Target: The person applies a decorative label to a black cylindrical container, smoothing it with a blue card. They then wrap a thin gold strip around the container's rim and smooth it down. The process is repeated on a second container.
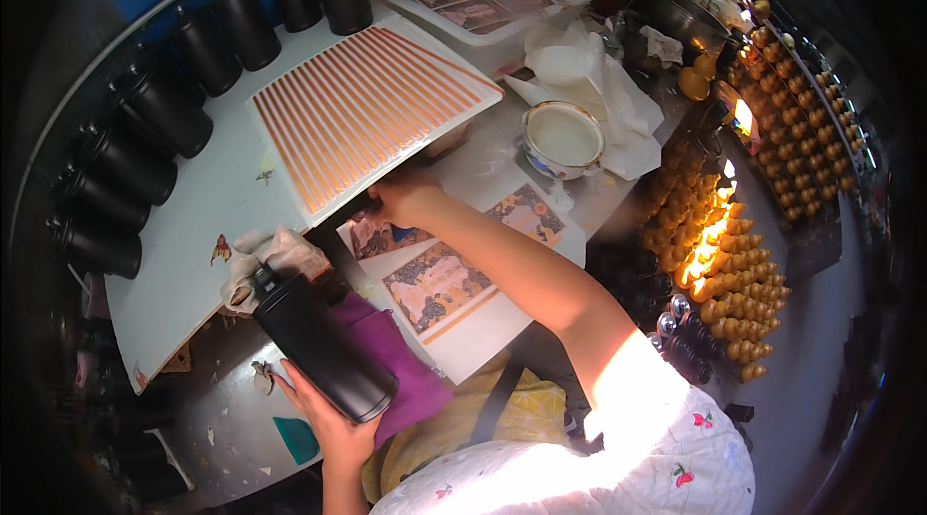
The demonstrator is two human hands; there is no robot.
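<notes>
The black bottle (323,351) lies at about half past seven, tilted with its neck toward ten o'clock, and the left hand (338,423) is clamped around its base; the right hand (406,198), apart from it, reaches in near the centre, its fingers partly lost beneath the edge of the striped board (377,110), so I cannot tell whether they grip anything; work on this bottle looks barely begun, since the side in view is plain black; the row of black bottles (246,23), curving from nine to eleven o'clock, shows no decoration either, while the printed sheets (439,283) lie flat on the desk (217,399), so most of the work seems left; a clear bin (541,13) with more prints sits at twelve o'clock, the bowl (563,140) between one and two with white paper (628,134) beside it, and golden gourd-shaped pieces (744,303) around four; the board's overhang hides the right hand's fingers, the right forearm crosses above the sheets, and a crumpled cloth (290,254) crowds the bottle's neck, with a purple cloth (410,375) just beside its body.
</notes>
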